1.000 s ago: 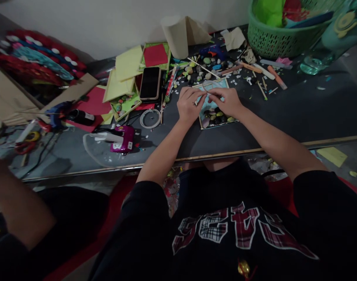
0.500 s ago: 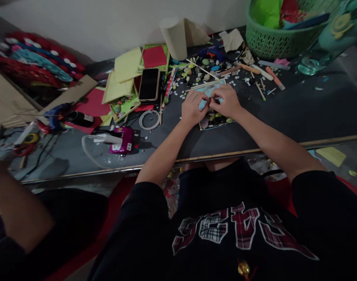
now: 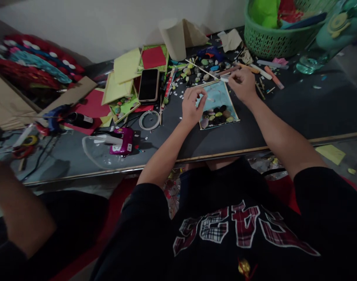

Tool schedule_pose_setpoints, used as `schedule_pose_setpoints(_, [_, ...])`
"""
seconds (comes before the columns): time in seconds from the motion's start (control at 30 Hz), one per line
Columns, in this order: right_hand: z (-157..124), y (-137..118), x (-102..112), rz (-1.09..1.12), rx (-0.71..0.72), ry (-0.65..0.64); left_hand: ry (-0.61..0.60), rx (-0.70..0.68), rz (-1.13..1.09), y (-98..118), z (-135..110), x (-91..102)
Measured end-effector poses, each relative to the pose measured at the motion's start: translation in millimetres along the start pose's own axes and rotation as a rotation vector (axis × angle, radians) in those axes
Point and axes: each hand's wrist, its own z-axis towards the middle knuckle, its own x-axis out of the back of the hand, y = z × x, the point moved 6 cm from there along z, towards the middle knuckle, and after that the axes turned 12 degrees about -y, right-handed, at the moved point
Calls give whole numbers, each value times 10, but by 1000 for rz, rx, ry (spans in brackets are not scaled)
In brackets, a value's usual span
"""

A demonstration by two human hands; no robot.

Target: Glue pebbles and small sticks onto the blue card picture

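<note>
A light blue panel [image 3: 221,93] edged with thin wooden sticks lies flat on the table. Dark, green and pale pebbles [image 3: 216,116] are grouped along its near edge. At the panel's left edge is my left hand [image 3: 192,103], fingers curved, thumb and forefinger apart, nothing visible between them. A small pale bit [image 3: 211,100] shows on the blue surface beside those fingertips. My right hand [image 3: 243,84] is over the panel's far right corner, thumb and fingers pinched together. Whatever those fingers hold is too small to make out.
Loose pebbles [image 3: 187,72], paper scraps and glue sticks [image 3: 274,77] lie behind the panel. A phone [image 3: 149,85], tape roll [image 3: 149,120] and purple power adapter [image 3: 121,140] are leftward. A green basket [image 3: 272,43] and bottle [image 3: 318,50] stand far right. Another person's arm [image 3: 23,214] is at left.
My hands were together over the middle of the panel and have separated. The right moved right and away to the far corner; the left stayed near, its fingers opening. More of the panel shows.
</note>
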Motion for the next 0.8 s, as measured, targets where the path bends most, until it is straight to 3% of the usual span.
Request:
schedule_pose_setpoints(0.03, [-27,47,66,-97,-41,61,10,42,-35,-78,15,4])
schedule_pose_setpoints(0.1, [-60,24,61,-240,-82,61,-15,106,-101,-255,49,-36])
schedule_pose_setpoints(0.23, [-74,-310,-157,-292,-41,-11,-93,135,-197,-500,89,-171])
schedule_pose_setpoints(0.4, [-94,-656,-328,-114,31,-84,-122,84,-217,-498,106,-251])
schedule_pose_setpoints(0.8, [-103,-713,-336,-136,-37,-72,-166,88,-209,-477,108,-255])
